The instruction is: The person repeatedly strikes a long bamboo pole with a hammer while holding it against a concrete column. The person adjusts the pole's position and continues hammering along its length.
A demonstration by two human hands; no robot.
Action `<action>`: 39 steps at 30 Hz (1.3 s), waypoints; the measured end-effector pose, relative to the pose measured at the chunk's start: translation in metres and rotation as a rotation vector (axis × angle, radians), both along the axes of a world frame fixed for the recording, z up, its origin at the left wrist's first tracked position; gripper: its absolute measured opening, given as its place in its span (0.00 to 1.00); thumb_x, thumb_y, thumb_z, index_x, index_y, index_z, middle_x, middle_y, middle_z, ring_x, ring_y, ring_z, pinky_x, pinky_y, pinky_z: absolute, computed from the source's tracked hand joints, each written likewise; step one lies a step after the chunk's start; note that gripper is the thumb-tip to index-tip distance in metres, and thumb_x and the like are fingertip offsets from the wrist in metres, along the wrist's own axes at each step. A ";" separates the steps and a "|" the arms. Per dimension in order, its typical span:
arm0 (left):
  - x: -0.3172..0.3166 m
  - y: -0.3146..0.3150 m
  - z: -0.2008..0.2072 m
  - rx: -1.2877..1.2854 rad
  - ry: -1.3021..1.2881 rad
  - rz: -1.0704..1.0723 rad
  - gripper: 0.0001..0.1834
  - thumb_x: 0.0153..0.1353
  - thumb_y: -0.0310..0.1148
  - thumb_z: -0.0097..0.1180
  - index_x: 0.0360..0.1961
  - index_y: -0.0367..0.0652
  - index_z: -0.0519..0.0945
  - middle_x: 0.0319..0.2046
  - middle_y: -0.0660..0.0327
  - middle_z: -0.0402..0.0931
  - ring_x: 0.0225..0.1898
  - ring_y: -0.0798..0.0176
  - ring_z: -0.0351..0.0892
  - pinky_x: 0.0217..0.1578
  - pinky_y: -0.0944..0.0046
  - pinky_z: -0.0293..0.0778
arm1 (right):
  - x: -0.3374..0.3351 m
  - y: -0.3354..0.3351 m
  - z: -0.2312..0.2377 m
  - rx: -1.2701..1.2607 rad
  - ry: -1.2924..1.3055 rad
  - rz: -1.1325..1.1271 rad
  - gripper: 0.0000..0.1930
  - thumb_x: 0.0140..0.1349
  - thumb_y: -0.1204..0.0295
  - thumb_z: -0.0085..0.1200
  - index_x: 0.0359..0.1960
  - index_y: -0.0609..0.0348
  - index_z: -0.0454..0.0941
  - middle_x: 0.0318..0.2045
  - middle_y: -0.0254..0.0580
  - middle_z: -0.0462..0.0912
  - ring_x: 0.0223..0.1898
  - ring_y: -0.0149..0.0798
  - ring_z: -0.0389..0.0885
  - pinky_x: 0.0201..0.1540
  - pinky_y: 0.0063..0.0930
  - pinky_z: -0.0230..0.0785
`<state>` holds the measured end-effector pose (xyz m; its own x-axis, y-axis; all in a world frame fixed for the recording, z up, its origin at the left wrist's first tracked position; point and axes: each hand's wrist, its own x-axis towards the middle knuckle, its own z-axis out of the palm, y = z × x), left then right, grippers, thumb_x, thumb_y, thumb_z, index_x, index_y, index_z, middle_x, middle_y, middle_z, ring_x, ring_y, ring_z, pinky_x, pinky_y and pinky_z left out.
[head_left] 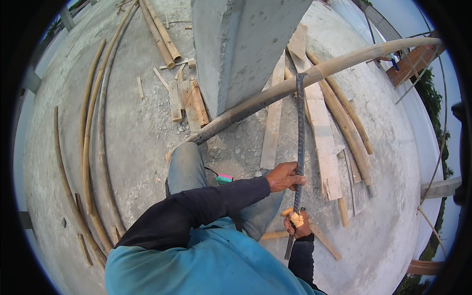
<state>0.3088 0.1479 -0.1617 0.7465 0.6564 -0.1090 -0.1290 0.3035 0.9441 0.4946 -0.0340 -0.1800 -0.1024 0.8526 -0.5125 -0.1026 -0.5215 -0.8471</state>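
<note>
A long dark steel bar (301, 123), ribbed like rebar and with a short bent top end, stands slanted in front of me. My left hand (286, 177) is closed around its middle. Lower down, my right hand (299, 224) grips the bar near its bottom end. A lumpy yellow-orange piece (296, 219) shows at the right hand's fingers, against the bar; I cannot make out what it is. The bar's top overlaps a long bamboo pole (275, 93) that slopes up to the right, past the concrete column; whether they touch I cannot tell.
The concrete column (241, 49) rises straight ahead. Bamboo poles (88, 147) lie at the left, and more poles (344, 128) and wooden planks (319, 142) at the right. Wood offcuts (196, 103) sit by the column. A pink-and-green object (224, 179) lies beside my knee.
</note>
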 end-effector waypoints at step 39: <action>-0.043 0.006 -0.032 -0.585 -0.122 0.427 0.25 0.65 0.41 0.69 0.41 0.28 0.72 0.37 0.48 0.78 0.32 0.57 0.85 0.31 0.60 0.89 | -0.014 0.057 0.103 0.065 -0.885 0.495 0.28 0.69 0.78 0.49 0.72 0.55 0.66 0.24 0.43 0.80 0.24 0.38 0.82 0.30 0.32 0.74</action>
<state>0.2660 0.1541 -0.1935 0.4677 0.7527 -0.4634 -0.4423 0.6532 0.6146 0.4804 0.0233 -0.0774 -0.0579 0.8463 -0.5296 0.7901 -0.2854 -0.5425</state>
